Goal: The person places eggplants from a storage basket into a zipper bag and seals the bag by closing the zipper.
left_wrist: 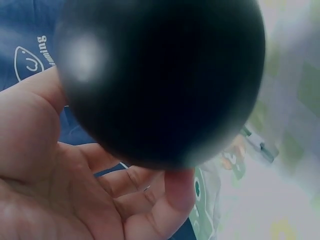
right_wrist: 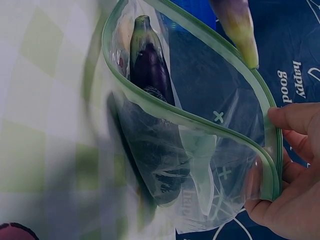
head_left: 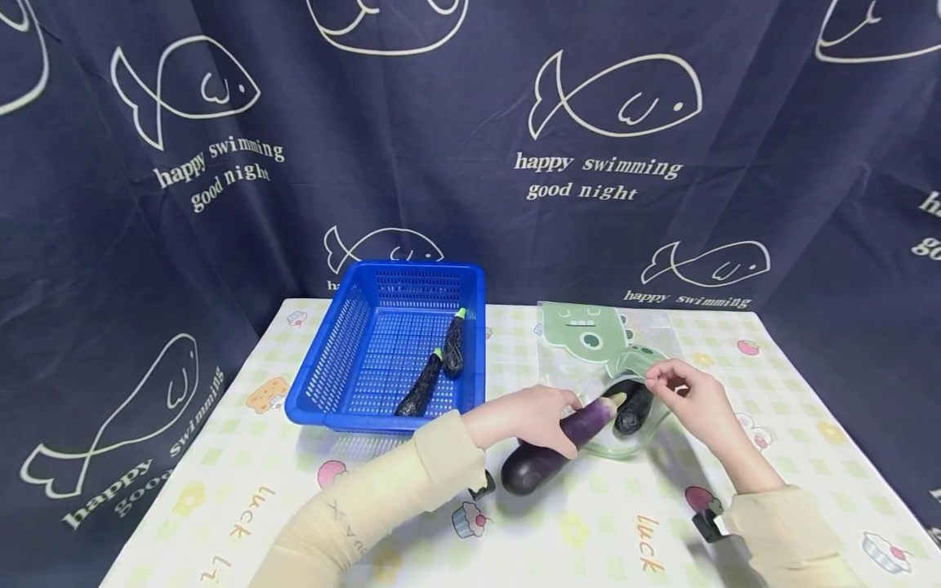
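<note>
My left hand [head_left: 532, 415] grips a large purple eggplant [head_left: 542, 464] over the table, its pale stem end tilted toward the mouth of a clear zip bag [right_wrist: 225, 131]. In the left wrist view, the eggplant's dark rounded end [left_wrist: 165, 80] fills much of the picture, with my fingers curled about it. My right hand [head_left: 698, 406] pinches the bag's green-edged rim at one side, and the mouth gapes. Inside the bag lie dark eggplants [head_left: 634, 415], one showing a greenish stem end in the right wrist view; how many is hard to tell.
Left of the bag stands a blue plastic basket [head_left: 300, 402] holding two slim dark eggplants [head_left: 421, 389] with green stems. A checked tablecloth [head_left: 544, 547] with printed pictures covers the table. Behind it hangs a navy curtain [head_left: 441, 147] with fish drawings.
</note>
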The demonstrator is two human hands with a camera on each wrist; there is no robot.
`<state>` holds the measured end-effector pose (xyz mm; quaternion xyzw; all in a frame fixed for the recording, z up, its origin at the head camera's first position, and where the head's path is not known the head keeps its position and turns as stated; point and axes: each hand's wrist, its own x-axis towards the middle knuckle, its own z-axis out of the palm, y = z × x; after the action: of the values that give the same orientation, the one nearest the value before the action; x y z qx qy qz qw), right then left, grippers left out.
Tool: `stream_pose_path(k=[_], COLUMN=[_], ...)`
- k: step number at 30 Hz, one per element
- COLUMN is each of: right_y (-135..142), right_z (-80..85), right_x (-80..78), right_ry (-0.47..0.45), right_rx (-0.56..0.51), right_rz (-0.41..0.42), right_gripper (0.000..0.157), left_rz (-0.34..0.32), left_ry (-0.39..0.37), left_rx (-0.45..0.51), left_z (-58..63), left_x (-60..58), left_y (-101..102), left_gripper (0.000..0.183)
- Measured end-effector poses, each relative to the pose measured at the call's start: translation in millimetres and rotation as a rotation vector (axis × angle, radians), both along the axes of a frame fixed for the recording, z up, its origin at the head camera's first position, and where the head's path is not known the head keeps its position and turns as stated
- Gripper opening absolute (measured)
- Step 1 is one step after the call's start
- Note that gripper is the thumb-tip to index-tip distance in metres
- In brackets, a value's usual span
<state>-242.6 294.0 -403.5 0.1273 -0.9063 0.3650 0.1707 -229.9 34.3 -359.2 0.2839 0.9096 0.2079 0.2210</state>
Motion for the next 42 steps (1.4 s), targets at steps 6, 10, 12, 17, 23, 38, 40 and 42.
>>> stream_pose_path(k=[6,10,12,17,23,38,40,42], right_y=[-0.7,-0.7,-1.0,-1.7,-2.0,-0.9,-1.7,-2.7], right_z=[-0.2,-0.8,-0.8,-0.2,-0.4,-2.4,-1.2,-0.2], right_x=[-0.4,-0.2,0.3,0.7,0.5,-1.2,-0.8,-0.2], right_ry=[0.007,0.006,0.003,-0.001,0.007,0.01,0.009,0.007], right_rx=[0.002,0.0,-0.003,-0.005,-0.012,0.008,0.005,0.001], right_rz=[-0.002,-0.005,-0.008,-0.01,0.0,-0.004,-0.004,-0.003], right_gripper=[0.006,0.005,0.005,0.005,0.006,0.005,0.005,0.005], left_rz=[-0.012,-0.02,-0.027,-0.035,-0.017,-0.023,-0.022,-0.02], left_ry=[0.022,0.037,0.051,0.095,0.111,0.172,0.196,0.215], left_rx=[-0.007,-0.014,-0.02,-0.036,-0.078,-0.116,-0.133,-0.138], left_z=[-4.4,-9.8,-12.1,-16.7,-20.0,-26.0,-26.8,-28.8], left_x=[2.0,3.4,4.0,5.3,7.7,12.6,12.7,12.7], left_y=[8.2,13.2,15.9,23.5,32.8,51.1,53.6,56.0], left_gripper=[0.067,0.067,0.067,0.067,0.065,0.054,0.047,0.043])
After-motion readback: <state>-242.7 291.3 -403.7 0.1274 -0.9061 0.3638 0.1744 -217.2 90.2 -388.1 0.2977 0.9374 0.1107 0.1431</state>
